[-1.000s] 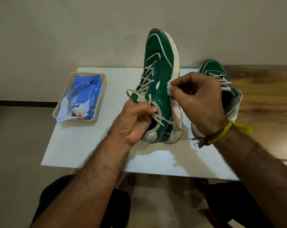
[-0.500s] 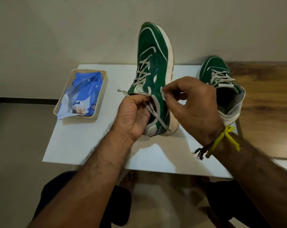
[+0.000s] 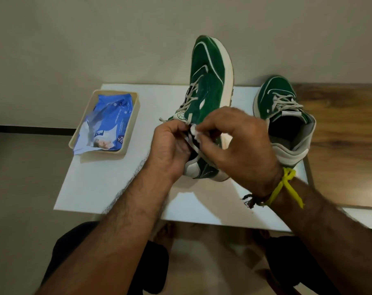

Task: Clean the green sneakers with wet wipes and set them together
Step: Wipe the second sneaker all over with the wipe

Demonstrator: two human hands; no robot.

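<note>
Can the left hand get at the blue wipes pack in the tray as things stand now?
Probably not yet: the left hand grips the raised sneaker. The blue wipes pack lies uncovered in the tray, with bare table between.

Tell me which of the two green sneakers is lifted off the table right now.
The left-hand sneaker, gripped at the heel by the left hand, toe raised; the right hand pinches a wipe there. The other sneaker sits flat.

There is one view only, a wide-angle camera worn on the head, looking forward and steeply down from close above. Both forearms run in from the bottom corners toward frame centre. The white rectangular tabletop (image 3: pixel 121 179) fills the middle band, the plain beige wall (image 3: pixel 95 39) the top, its edges bowed by the lens.
</note>
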